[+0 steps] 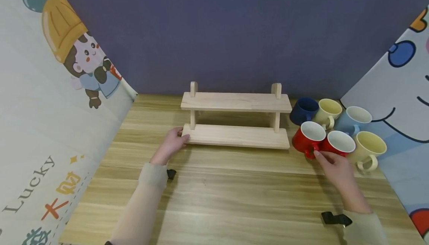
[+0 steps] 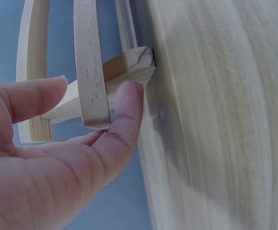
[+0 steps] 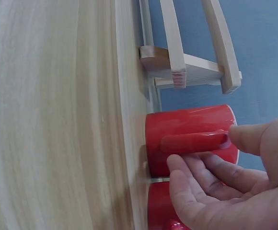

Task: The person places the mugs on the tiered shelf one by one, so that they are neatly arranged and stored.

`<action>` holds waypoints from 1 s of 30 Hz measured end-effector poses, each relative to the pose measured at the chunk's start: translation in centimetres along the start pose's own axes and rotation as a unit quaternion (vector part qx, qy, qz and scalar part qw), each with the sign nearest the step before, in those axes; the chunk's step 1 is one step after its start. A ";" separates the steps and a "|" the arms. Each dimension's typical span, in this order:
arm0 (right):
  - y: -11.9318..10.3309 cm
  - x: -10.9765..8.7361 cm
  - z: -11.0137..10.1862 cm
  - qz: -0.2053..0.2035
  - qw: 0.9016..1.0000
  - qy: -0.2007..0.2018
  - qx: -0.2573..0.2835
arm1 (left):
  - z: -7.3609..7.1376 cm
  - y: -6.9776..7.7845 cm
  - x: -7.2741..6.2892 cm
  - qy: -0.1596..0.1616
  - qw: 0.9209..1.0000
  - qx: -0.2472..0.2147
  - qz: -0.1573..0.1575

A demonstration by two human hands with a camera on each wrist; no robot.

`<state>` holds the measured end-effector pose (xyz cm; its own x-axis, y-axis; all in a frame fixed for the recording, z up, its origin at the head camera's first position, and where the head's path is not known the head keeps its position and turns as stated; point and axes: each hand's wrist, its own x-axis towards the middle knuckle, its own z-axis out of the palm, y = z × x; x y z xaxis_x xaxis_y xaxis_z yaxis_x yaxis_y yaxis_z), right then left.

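At the left end of the two-tier wooden shelf [image 1: 234, 135], my left hand [image 1: 171, 144] holds the lower board, thumb at its front corner and fingers round its end. In the left wrist view the board's end [image 2: 95, 103] lies between thumb and curled fingers. My right hand [image 1: 337, 168] pinches the handle of a red mug [image 1: 303, 140], which stands upright just right of the shelf. The right wrist view shows the thumb at the top of that red handle [image 3: 191, 142] and the fingers beside it. A second red mug [image 1: 335, 149] stands close by.
Behind the red mugs stand a dark blue mug [image 1: 303, 111], a pale yellow mug [image 1: 326, 111] and a light blue mug [image 1: 352, 122]. Another pale yellow mug [image 1: 366, 150] is at the right. A dark blue backdrop [image 1: 234, 32] rises behind the wood-grain table [image 1: 241, 200].
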<state>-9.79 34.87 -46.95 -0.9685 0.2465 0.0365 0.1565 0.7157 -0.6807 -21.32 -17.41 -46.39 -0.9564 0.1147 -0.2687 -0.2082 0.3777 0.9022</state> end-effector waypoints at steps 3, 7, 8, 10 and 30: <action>0.1 0.2 0.1 0.011 1.000 -0.001 0.005 | 0.1 -0.1 0.4 -0.001 1.000 -0.018 -0.001; 0.2 0.3 0.3 0.027 0.999 0.014 0.038 | 0.2 -0.2 0.8 0.001 1.000 -0.030 -0.002; 0.2 0.3 0.4 0.031 0.998 0.018 0.048 | 0.2 -0.2 0.8 0.002 0.999 -0.032 -0.004; 0.0 0.4 0.5 0.044 0.996 0.024 0.074 | 0.2 -0.3 0.9 0.005 0.999 -0.035 -0.005; -0.3 1.2 1.8 0.069 0.974 0.008 0.218 | -0.1 -1.1 1.0 0.018 0.998 -0.061 -0.006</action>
<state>-11.38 33.80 -48.05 -0.9402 0.3338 -0.0674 0.1840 0.3315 -0.9253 -22.06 -17.85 -47.63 -0.9597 0.0768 -0.2704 -0.2420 0.2634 0.9338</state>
